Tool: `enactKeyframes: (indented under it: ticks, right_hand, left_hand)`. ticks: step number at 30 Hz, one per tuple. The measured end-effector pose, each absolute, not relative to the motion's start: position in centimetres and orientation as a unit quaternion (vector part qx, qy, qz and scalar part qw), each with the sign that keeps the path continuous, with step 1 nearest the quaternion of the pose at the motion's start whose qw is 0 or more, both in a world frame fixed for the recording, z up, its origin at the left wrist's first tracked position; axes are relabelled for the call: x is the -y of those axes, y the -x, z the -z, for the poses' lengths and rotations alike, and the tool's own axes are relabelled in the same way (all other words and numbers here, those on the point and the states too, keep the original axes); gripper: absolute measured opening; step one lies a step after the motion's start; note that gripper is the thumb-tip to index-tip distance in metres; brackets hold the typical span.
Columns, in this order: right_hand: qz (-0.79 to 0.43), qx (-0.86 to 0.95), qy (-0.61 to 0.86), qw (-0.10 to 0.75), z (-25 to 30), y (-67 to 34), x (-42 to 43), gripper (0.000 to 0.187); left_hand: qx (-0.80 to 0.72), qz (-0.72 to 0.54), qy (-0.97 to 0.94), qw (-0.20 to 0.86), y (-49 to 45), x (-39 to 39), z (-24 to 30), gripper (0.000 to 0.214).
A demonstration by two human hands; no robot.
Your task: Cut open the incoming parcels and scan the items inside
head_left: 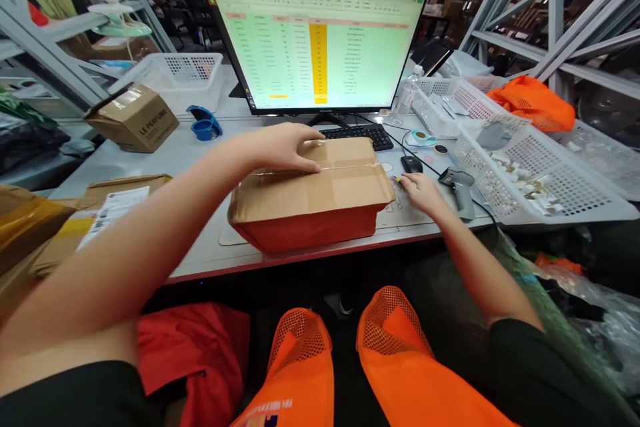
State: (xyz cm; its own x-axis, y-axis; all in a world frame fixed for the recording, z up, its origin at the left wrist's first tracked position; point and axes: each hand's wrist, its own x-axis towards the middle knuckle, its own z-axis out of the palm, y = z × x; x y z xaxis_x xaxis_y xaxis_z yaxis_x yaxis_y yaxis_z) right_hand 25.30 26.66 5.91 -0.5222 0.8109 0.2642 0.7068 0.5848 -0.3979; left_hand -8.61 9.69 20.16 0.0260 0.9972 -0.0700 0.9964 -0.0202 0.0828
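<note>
A taped brown cardboard box (320,197) lies at the front edge of the desk, its top flaps closed and its near side in reddish shadow. My left hand (287,147) rests on top of it, thumb and fingers apart beside the tape seam. Just right of the box, my right hand (420,192) pinches a small yellow-tipped thing (398,179), too little of which shows to tell its kind. Right behind that hand is a black mouse (411,164), and a grey barcode scanner (457,190) lies to its right.
Behind the box stand a keyboard (357,137) and a monitor (320,47) showing a spreadsheet. White baskets (545,173) with small parts line the right side. At left are a small carton (135,119), a blue tape dispenser (204,123) and a labelled parcel (107,210).
</note>
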Motion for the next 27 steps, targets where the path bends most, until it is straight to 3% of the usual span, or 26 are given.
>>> enactKeyframes:
  ticks: [4, 8, 12, 16, 21, 27]
  right_hand:
    - [-0.327, 0.843, 0.348, 0.246, -7.1, -21.8, -23.3, 0.058]
    - [-0.524, 0.763, 0.291, 0.242, -8.8, -20.3, -21.6, 0.054]
    - [-0.613, 0.703, 0.239, 0.270, -8.4, -20.2, -21.2, 0.053]
    - [-0.603, 0.702, 0.235, 0.297, -7.9, -20.5, -20.9, 0.045]
    - [-0.491, 0.762, 0.245, 0.342, -9.0, -20.6, -20.5, 0.036]
    - [-0.389, 0.824, 0.154, 0.383, -9.2, -21.3, -19.9, 0.027]
  left_hand:
    - [-0.698, 0.089, -0.701, 0.113, 8.5, -13.7, -21.6, 0.105]
    - [-0.685, 0.135, -0.714, 0.044, 6.3, -14.0, -22.4, 0.097]
    - [-0.663, 0.160, -0.732, 0.009, 4.8, -13.6, -21.9, 0.094]
    - [-0.637, 0.147, -0.756, 0.011, 4.7, -13.0, -20.8, 0.083]
    - [-0.634, 0.166, -0.755, 0.013, 5.4, -12.7, -21.0, 0.075]
    - [-0.670, 0.133, -0.729, 0.043, 6.5, -13.3, -23.3, 0.074]
